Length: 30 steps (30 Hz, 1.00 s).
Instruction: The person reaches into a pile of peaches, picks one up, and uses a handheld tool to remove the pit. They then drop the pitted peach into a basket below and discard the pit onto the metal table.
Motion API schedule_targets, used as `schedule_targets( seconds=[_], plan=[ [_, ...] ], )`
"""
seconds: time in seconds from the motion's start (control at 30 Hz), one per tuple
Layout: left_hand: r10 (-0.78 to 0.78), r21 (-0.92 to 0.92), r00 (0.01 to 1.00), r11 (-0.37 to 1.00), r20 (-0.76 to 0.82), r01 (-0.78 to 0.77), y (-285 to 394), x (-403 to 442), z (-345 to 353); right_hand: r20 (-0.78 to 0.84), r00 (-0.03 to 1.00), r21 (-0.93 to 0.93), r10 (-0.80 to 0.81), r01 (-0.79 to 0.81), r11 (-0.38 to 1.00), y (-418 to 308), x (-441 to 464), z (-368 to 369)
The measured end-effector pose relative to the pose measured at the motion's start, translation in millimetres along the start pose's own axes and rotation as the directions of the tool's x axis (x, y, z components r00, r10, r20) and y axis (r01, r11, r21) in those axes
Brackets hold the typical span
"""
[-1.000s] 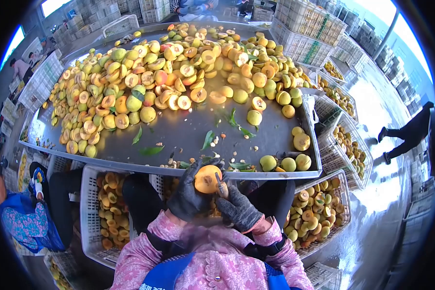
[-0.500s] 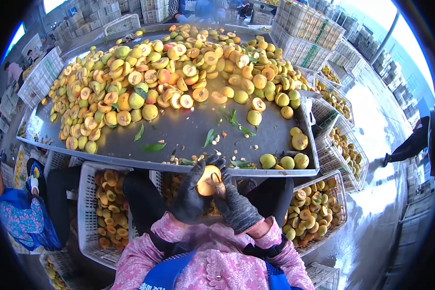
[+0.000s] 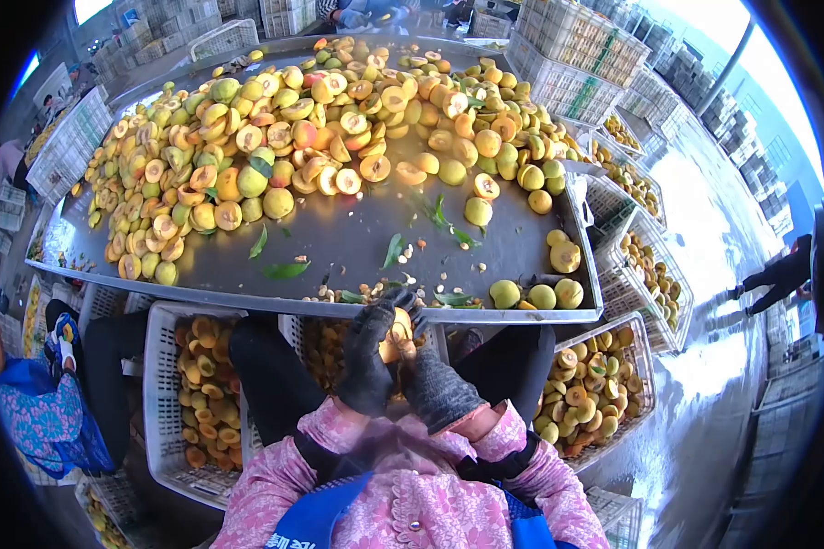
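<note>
Gloved left hand (image 3: 368, 361) and right hand (image 3: 438, 389) close around a yellow-orange cut fruit (image 3: 397, 337) between them, beyond which lies a grey metal table (image 3: 339, 247) heaped with fruit.

No readable text, only small illegible white lettering (image 3: 293, 543) on the blue apron (image 3: 325, 514).

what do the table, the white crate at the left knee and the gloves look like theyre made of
Table: smooth metal, probably stainless steel, from its grey sheen and blurred reflections.
Crate: likely rigid moulded plastic, given the regular slots.
Right glove: grey knit fabric, with visible ribbing.
Left glove: darker; fabric or coating, I can't tell.
</note>
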State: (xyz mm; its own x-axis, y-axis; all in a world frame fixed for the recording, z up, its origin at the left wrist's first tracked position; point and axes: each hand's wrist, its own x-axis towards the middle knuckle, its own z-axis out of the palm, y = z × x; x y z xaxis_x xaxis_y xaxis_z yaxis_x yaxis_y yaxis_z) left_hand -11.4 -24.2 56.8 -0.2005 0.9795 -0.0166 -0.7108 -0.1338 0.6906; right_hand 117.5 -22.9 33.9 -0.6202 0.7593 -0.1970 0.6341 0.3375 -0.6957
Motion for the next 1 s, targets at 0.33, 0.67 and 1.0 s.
schedule_targets(
  seconds=[0.33, 0.67, 1.0],
  plan=[
    [-0.084, -0.006, 0.996, 0.996, -0.04, 0.084, -13.9, 4.4, -26.3, -0.008, 0.944, 0.467, -0.329, 0.295, 0.834, -23.9, -6.2, -29.4],
    [0.328, 0.862, 0.875, 0.245, 0.357, -0.444, 1.3, -5.2, -35.4, -0.054, 0.982, 0.198, -0.183, 0.19, 0.962, 2.5, -8.1, 8.3],
    [0.012, 0.316, 0.937, 0.943, -0.35, 0.106, -12.2, -8.3, -24.6, 0.18, 0.98, -0.118, -0.08, 0.103, 0.988, 7.4, 3.3, 36.3]
  ],
)
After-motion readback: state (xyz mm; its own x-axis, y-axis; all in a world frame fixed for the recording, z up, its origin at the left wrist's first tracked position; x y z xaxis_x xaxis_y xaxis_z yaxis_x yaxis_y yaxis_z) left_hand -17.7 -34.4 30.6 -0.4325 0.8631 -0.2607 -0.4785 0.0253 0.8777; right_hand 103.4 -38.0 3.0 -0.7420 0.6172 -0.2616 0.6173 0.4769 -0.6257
